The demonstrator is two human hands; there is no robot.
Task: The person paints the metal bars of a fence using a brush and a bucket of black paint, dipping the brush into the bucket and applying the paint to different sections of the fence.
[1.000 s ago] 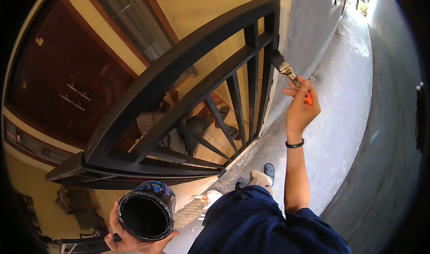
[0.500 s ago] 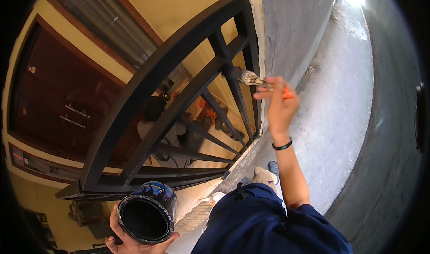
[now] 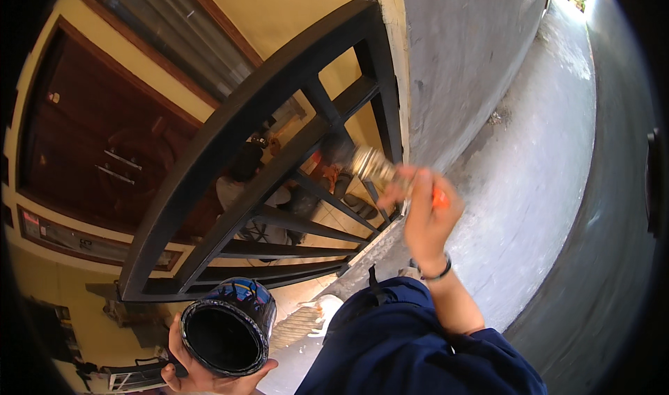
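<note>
My right hand (image 3: 431,214) grips a paintbrush (image 3: 375,165) with an orange handle and a paint-spattered ferrule. Its dark bristles are blurred by motion and lie against or just in front of the black metal gate (image 3: 240,102), near where the bars fan out; whether they touch I cannot tell. Down at the lower left, my left hand (image 3: 182,375) is wrapped around an open paint can (image 3: 263,304), its mouth tilted toward me. Black paint coats the can's inside and rim, and black drips run down its blue side.
Behind the gate bars a person (image 3: 244,165) sits low, partly hidden, with shoes (image 3: 360,207) close by. A grey wall (image 3: 453,60) and a concrete path (image 3: 529,186) run along the right. A white and tan animal, perhaps a cat (image 3: 324,311), is beside my legs.
My right hand and the brush have moved down and slightly left along the gate. The view has shifted a little, and the can stays in my left hand.
</note>
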